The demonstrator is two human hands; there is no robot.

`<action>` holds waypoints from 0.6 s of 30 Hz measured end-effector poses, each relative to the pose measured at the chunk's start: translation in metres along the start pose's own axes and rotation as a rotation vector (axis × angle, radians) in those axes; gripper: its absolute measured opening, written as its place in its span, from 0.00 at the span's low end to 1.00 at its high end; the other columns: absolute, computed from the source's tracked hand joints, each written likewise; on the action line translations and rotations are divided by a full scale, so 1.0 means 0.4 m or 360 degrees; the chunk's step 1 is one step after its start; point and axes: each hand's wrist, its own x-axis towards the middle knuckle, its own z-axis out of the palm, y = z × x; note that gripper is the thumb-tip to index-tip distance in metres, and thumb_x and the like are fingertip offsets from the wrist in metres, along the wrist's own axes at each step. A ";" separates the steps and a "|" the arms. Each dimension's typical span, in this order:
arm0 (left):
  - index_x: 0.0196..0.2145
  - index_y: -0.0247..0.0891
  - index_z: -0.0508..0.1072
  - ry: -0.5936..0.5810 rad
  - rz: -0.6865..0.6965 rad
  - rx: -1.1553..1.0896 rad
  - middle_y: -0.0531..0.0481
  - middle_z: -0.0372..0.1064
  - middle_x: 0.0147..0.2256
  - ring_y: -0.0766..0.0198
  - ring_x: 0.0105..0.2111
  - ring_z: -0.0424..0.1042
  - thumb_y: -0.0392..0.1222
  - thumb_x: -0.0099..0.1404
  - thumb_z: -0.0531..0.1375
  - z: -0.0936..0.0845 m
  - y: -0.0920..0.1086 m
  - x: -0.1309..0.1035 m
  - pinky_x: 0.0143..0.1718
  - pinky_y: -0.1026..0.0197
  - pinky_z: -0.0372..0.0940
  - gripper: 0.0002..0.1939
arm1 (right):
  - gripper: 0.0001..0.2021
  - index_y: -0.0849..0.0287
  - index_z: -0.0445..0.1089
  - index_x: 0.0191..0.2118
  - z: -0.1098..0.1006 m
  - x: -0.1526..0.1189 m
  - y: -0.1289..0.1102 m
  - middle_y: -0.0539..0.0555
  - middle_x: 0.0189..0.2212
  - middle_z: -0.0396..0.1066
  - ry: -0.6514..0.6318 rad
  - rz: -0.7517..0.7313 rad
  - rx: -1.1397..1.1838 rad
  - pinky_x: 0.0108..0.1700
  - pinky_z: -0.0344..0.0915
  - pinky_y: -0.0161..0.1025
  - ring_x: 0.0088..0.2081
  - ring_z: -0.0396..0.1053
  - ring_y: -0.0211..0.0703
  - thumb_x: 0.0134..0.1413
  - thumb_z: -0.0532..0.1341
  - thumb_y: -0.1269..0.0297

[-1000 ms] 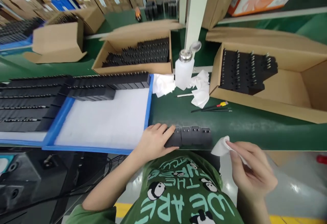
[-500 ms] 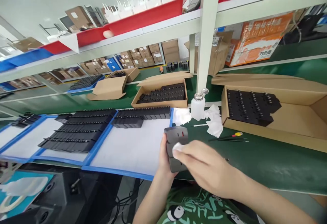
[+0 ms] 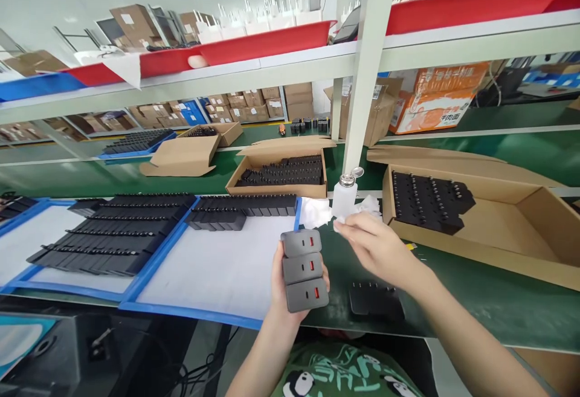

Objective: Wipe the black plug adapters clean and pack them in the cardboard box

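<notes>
Three dark grey blocks (image 3: 304, 269), stacked in a column with small red and black slots facing up, are held in my left hand (image 3: 278, 282), its fingers wrapped round both sides. My right hand (image 3: 378, 249) is to their upper right, fingers pinched on a white wipe (image 3: 338, 225). Just above that hand stand a white pump bottle (image 3: 345, 197) with a metal top and crumpled white wipes (image 3: 316, 212). More black blocks (image 3: 376, 301) lie on the green table (image 3: 333, 309) below my right hand.
Blue-edged trays (image 3: 194, 313) with rows of black blocks stand left. Open cardboard boxes (image 3: 534, 222) hold more at the back and right. A shelf post (image 3: 365, 64) rises behind the bottle; a shelf with red trays (image 3: 272, 43) crosses above.
My right hand has moved off the blocks, up and right towards the bottle, with the wipe. The blocks' slotted faces now show fully. The view has shifted, and black blocks on the table have become visible.
</notes>
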 end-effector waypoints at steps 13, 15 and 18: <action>0.44 0.38 0.76 0.0487 0.0334 0.0020 0.45 0.76 0.47 0.51 0.51 0.73 0.55 0.60 0.66 -0.008 -0.075 0.065 0.52 0.54 0.67 0.20 | 0.58 0.72 0.35 0.72 0.010 0.009 -0.070 0.73 0.70 0.45 -0.0789 0.0333 -0.0154 0.67 0.58 0.59 0.70 0.46 0.65 0.51 0.69 0.45; 0.47 0.44 0.74 0.0483 0.0378 0.0074 0.50 0.74 0.51 0.52 0.56 0.70 0.53 0.63 0.64 -0.002 -0.103 0.080 0.57 0.53 0.64 0.17 | 0.45 0.76 0.40 0.71 0.057 0.023 -0.105 0.74 0.67 0.52 -0.0711 0.0200 -0.0498 0.67 0.56 0.60 0.68 0.51 0.66 0.58 0.65 0.59; 0.54 0.51 0.68 0.0414 0.0416 0.0167 0.54 0.69 0.56 0.56 0.59 0.67 0.54 0.66 0.61 0.015 -0.135 0.093 0.60 0.52 0.62 0.20 | 0.29 0.77 0.49 0.68 0.114 0.021 -0.106 0.72 0.61 0.61 -0.0534 0.0209 -0.0930 0.65 0.58 0.57 0.63 0.59 0.62 0.65 0.52 0.69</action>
